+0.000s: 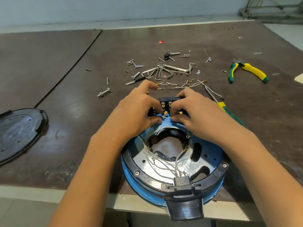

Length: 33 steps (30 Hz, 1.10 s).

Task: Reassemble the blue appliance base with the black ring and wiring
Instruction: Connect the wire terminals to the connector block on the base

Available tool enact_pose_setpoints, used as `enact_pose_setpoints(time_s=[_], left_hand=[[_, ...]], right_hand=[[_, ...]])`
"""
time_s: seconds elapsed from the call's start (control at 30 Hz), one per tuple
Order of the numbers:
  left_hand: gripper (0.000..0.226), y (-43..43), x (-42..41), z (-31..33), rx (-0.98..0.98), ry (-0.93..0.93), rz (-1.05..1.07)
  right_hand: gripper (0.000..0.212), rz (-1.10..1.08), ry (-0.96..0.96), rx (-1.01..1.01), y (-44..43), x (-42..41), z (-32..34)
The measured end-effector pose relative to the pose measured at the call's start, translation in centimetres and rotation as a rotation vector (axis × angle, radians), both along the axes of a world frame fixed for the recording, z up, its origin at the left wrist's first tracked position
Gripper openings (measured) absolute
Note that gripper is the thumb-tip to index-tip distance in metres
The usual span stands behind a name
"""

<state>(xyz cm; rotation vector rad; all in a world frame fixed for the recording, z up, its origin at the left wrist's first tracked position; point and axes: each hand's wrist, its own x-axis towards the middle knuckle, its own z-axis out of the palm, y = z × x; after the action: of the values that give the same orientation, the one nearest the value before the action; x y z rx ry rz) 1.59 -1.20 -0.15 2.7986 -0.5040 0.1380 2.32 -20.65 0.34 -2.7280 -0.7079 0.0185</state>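
Note:
The blue appliance base (211, 153) lies upside down at the table's near edge, with the black ring (131, 158) screwed around its rim and white wiring (164, 166) running across its shiny metal plate. A black socket block (182, 182) sits at the near side. At the far side stands a black switch block (168, 102) with brass terminals. My left hand (139, 110) and my right hand (193, 112) each pinch one end of a short white wire (166, 117) with a brass connector, just in front of that block.
A black round cover (18, 133) lies at the left. Beyond the hands are loose screws, bolts and hex keys (157, 72), spare wires (188, 85), green-yellow pliers (247, 71) at the right, and a screwdriver (219, 104) beside my right hand.

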Motion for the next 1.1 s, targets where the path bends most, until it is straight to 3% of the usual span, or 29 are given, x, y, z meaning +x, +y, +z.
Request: enact_pose_setpoints(time_s=[0.13,0.53,0.73,1.1], left_hand=[[0.005,-0.22,0.01,-0.09,0.011,0.006,-0.004],[0.018,-0.34,0.60,-0.33,-0.054,0.019,-0.041],[0.019,-0.25,0.64,-0.42,-0.073,0.027,-0.045],[0.006,-0.05,0.65,-0.37,-0.107,0.025,-0.057]], right_hand=[[0.010,0.005,0.006,0.002,0.00,-0.05,0.06],[0.003,-0.009,-0.015,-0.005,0.01,-0.08,0.00],[0.013,0.002,-0.001,0.035,-0.03,-0.05,-0.08],[0.017,0.010,0.002,0.055,-0.17,0.05,-0.12]])
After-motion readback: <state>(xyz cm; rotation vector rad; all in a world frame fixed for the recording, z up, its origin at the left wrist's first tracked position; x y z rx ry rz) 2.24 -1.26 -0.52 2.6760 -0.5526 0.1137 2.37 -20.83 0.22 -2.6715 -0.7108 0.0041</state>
